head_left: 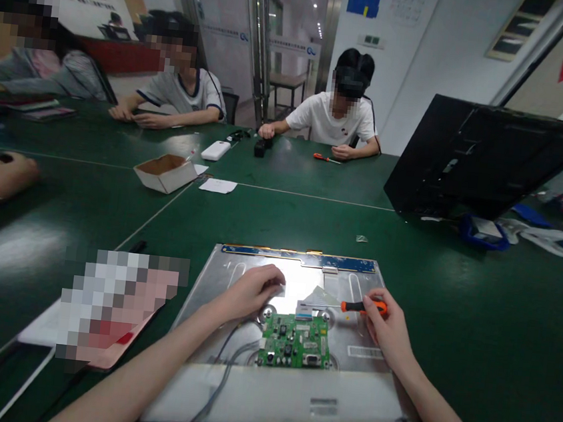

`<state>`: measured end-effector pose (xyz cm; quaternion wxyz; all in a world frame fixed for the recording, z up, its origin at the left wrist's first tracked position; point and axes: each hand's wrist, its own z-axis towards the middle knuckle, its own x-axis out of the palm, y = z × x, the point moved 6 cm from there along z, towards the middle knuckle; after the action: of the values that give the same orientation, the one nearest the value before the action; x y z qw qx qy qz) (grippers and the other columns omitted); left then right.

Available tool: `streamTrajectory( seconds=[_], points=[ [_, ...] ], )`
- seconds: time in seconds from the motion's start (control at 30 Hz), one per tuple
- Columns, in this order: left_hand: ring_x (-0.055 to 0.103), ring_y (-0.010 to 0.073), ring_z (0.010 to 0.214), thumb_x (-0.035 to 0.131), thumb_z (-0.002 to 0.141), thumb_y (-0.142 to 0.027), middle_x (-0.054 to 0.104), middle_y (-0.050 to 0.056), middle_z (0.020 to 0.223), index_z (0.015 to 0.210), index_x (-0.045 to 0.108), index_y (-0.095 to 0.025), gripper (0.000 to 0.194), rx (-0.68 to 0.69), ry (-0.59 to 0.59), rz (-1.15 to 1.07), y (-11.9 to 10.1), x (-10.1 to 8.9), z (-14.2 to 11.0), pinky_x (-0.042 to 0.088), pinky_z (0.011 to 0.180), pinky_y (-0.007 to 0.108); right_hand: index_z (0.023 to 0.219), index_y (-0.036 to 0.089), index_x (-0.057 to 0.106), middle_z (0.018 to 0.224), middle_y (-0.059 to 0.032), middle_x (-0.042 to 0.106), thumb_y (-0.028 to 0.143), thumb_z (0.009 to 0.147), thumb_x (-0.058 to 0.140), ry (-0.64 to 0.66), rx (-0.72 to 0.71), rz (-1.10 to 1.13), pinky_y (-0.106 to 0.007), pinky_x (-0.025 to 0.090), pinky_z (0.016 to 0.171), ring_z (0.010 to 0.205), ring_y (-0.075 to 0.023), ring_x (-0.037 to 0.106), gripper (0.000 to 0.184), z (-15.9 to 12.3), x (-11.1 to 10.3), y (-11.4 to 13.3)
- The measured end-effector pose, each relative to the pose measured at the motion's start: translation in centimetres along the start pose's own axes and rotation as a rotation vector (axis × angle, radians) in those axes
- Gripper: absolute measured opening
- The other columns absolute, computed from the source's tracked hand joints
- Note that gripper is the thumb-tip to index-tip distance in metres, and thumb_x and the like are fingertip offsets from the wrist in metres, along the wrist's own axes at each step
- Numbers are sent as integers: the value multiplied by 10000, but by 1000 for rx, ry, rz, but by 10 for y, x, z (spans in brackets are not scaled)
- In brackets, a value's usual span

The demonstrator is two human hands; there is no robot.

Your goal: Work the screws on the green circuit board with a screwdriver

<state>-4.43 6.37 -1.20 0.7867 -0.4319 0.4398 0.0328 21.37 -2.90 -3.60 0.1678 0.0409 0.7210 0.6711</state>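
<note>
Damage to the flat white-and-blue ribbon cable (303, 313), at the far edge of the rectangular green circuit board (294, 341), probably the first thing to fear. Held in the right hand (390, 328), beyond the board and to its right: slim screwdriver with orange-and-black handle (356, 307), fingers clamped on the rear of this handle, metal tip pointing left, above or against the cable; cannot tell if touching. With a grip so far back, could slip and scrape or tear the cable, for lack of control at the tip. Beyond the board and to its left: left hand (248, 293), fingers bent, nothing visible inside; cannot tell if apart or together. Possible too: a pull on the thin grey wires (227, 370) at the board's left edge, if caught by the left forearm (156, 352). Beneath the board: wide silver metal panel (352, 363), flat on the dark green table (502, 315). If pushed hard, might slide and shift the board under the tip.
</note>
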Motion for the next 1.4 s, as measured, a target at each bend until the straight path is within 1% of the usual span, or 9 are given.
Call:
streamTrajectory(
  seconds=[0.17,0.43,0.67,0.87,0.97,1.1,1.17,1.27,1.4],
  points=[
    [564,180,746,507,835,-120,617,25,786,820,573,-174,87,-22,-12,-31,2,1,-1,437,703,286,818,221,511,388,108,374,602,765,622,15,7,14,-185,147,289,273,-67,272,400,2,-2,1],
    [570,181,739,518,827,-114,629,30,807,826,585,-169,87,-64,-9,-65,4,1,0,435,677,285,818,222,498,431,86,465,590,752,640,-66,10,29,-174,185,273,277,-62,301,399,9,-22,0],
    [590,181,762,526,825,-108,651,31,827,825,594,-169,92,-77,-20,-81,2,-2,-1,461,709,295,803,218,504,404,95,449,574,748,652,-52,-11,25,-170,179,271,267,-59,287,388,11,-21,3],
    [596,177,758,523,827,-110,648,28,819,815,593,-168,92,-69,-83,-93,-3,-9,0,464,680,281,817,212,509,446,82,487,584,753,645,-47,-51,22,-171,187,280,283,-57,312,401,11,-23,5],
    [592,166,743,534,829,-120,645,18,809,806,590,-172,80,-54,-99,-122,-15,-11,1,474,691,281,816,214,511,408,101,424,585,770,631,-67,-74,28,-172,195,290,287,-61,305,392,13,-27,6],
    [584,167,757,528,834,-105,643,22,824,811,587,-175,94,2,-45,-152,-46,-7,-3,476,711,291,821,217,515,399,108,388,597,778,615,-93,-94,46,-181,194,292,288,-65,298,396,14,-31,6],
    [583,171,772,521,841,-97,641,26,842,839,587,-178,105,31,14,-165,-64,0,-8,471,712,293,823,217,512,413,103,404,598,779,614,-93,-93,52,-185,195,293,292,-67,303,397,14,-32,6],
    [584,173,806,515,859,-88,635,29,886,914,587,-186,134,61,134,-190,-89,18,-16,462,719,282,815,219,508,415,101,406,603,782,608,-82,-86,51,-189,195,300,296,-69,305,398,14,-31,7],
    [575,168,799,482,867,-48,620,34,883,899,560,-183,159,68,165,-215,-107,40,-24,446,706,263,809,216,515,406,101,393,597,787,606,-59,-65,32,-189,187,312,302,-70,307,392,12,-29,6]
  ],
)
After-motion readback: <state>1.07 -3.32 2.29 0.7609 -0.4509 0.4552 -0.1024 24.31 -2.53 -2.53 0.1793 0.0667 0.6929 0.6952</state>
